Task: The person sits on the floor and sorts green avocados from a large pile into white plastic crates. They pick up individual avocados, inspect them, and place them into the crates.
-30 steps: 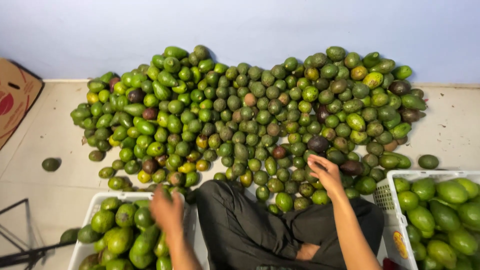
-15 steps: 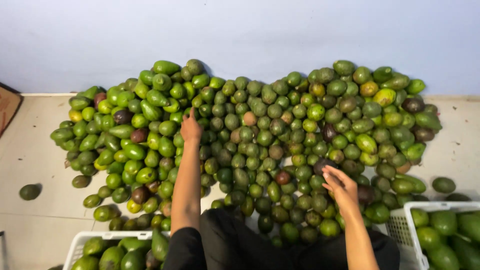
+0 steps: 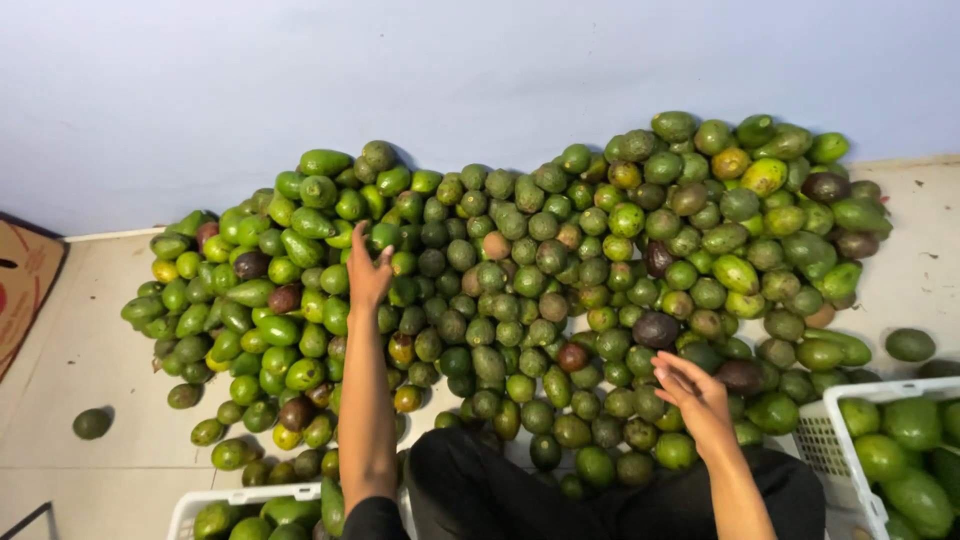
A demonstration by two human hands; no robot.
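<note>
Head view: left hand (image 3: pixel 368 272) stretched far onto heap of green oval avocados (image 3: pixel 520 290) on floor, fingers spread, holding nothing. Right hand (image 3: pixel 697 392) open, empty, near dark fruit. Best take top fruit only, avoiding rolls.

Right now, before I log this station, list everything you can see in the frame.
avocado pile: too many to count, mostly green with some dark brown and yellowish ones, heaped on the floor against the wall
loose avocados: two, green, one on the floor at far left, one at far right
left crate: one, white, bottom edge, holding green avocados
right crate: one, white mesh, lower right, holding green avocados
cardboard box: one, brown, left edge
floor: pale tiles
wall: pale blue
dark trousers: person's lap, bottom centre
left hand: reaching into the pile, fingers spread, empty
right hand: open over the pile's near edge, empty
</note>
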